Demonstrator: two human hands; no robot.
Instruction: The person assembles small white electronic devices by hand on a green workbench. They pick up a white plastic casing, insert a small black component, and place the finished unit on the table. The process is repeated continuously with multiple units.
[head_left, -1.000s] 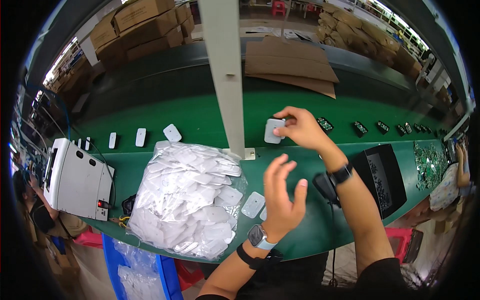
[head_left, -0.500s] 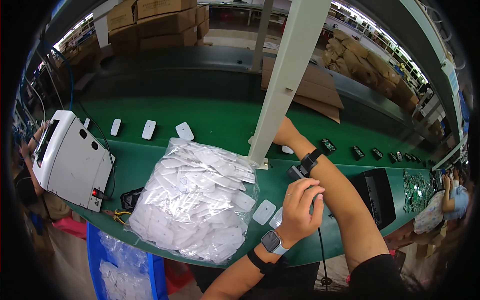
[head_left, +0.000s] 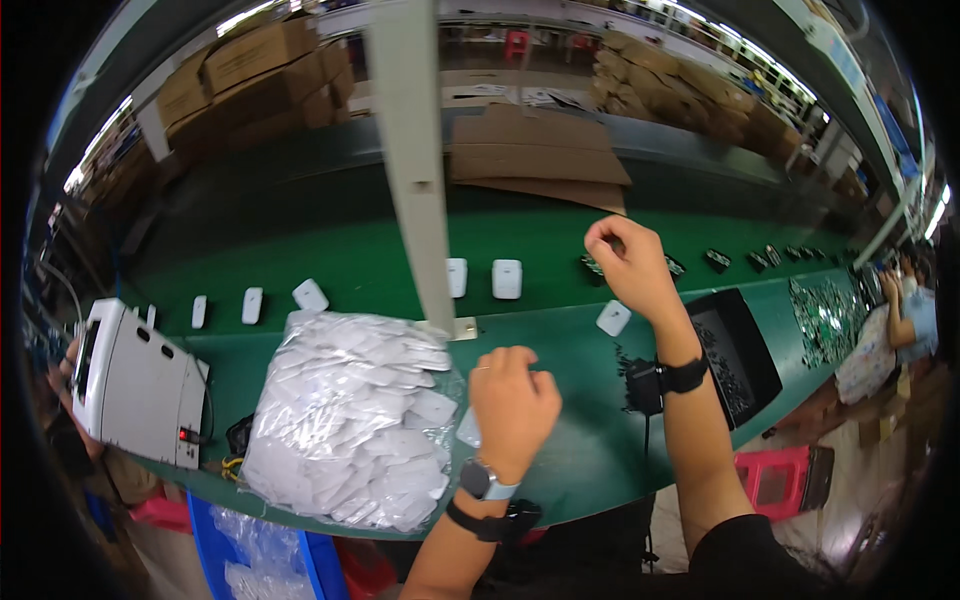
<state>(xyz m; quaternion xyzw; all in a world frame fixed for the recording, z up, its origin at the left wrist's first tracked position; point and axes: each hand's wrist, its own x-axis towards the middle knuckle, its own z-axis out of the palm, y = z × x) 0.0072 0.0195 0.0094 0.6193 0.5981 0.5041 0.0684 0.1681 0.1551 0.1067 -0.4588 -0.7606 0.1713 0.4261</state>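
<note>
My left hand (head_left: 514,412) hovers over the green bench just right of a clear bag of white plastic covers (head_left: 350,425). Its fingers curl toward the thumb, and what they hold, if anything, is hidden. A loose white cover (head_left: 468,428) lies partly behind that hand. My right hand (head_left: 632,262) is above the near edge of the green belt, fingers curled in. Below its fingertips sits a black housing with a green circuit board (head_left: 591,267); contact is unclear. Another white cover (head_left: 613,318) rests on the bench close to the right wrist. Two white-topped units (head_left: 507,279) stand on the belt left of it.
A pale upright post (head_left: 412,180) rises between bench and belt. More black housings (head_left: 718,260) line the belt rightward. A black bin (head_left: 745,355) and a pile of green boards (head_left: 825,320) are at right. At left stand a white machine (head_left: 140,385) and a blue crate (head_left: 325,565).
My left hand has come away from the right wrist toward the bag, its fingers now curled. The right hand has emerged from behind the post. The whole view has shifted.
</note>
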